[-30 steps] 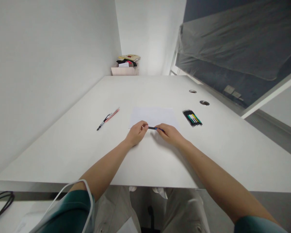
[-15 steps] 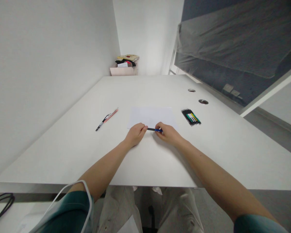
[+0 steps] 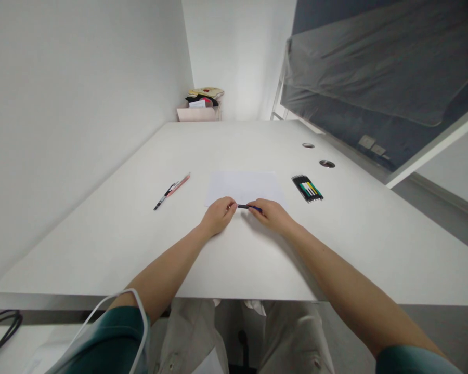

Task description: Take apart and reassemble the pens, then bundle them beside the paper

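Between my two hands a slim marker pen [image 3: 242,206], black with a blue part, is held level just over the near edge of a white sheet of paper [image 3: 244,186]. My left hand [image 3: 219,214] pinches its left end between thumb and fingers. The fingers of my right hand [image 3: 268,213] close round the blue right part and hide some of it. Whether the cap is on or off cannot be made out.
Several black markers with green, white and yellow labels [image 3: 308,188] lie side by side at the right. A black-and-white pen [image 3: 165,196] and a pink pencil [image 3: 179,184] rest at the left. A pink box [image 3: 197,114] stands beyond the white table's [image 3: 234,259] far edge.
My right hand's fingers have shifted slightly left along the pen and closed more over its blue part. My left hand stays nearly still.
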### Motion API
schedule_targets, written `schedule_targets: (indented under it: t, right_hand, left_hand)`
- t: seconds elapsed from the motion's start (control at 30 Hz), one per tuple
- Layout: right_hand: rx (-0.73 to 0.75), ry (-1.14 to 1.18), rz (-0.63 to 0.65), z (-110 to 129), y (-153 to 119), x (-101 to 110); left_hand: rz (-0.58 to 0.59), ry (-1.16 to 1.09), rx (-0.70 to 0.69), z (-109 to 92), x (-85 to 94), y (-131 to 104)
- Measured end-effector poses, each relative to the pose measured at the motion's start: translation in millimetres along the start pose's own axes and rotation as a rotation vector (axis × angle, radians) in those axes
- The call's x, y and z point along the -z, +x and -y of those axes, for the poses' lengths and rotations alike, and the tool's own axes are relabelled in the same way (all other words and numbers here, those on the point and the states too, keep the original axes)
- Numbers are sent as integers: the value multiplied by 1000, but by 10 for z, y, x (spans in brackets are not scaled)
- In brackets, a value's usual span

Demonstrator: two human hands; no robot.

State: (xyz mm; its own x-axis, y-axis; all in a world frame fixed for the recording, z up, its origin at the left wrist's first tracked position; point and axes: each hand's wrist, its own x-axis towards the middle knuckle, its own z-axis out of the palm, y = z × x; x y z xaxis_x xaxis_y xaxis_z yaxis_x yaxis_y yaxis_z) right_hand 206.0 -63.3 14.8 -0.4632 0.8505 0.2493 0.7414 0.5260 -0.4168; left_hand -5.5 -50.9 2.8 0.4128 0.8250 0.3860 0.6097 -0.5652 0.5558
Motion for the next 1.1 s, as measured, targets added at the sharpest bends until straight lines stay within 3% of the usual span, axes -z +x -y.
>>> schedule_targets:
  t: [0.27, 0.47, 1.1]
  right_hand:
    - [22, -14, -6, -1, -4, -16]
    - [-38, -51, -18, -5, 3, -19]
    - [-15, -44, -13, -8, 4, -26]
  left_hand:
    - [-63, -55, 29, -5, 4, -2]
    - [-34, -43, 14, -18, 0, -11]
    - [4, 14, 2, 7, 17, -14]
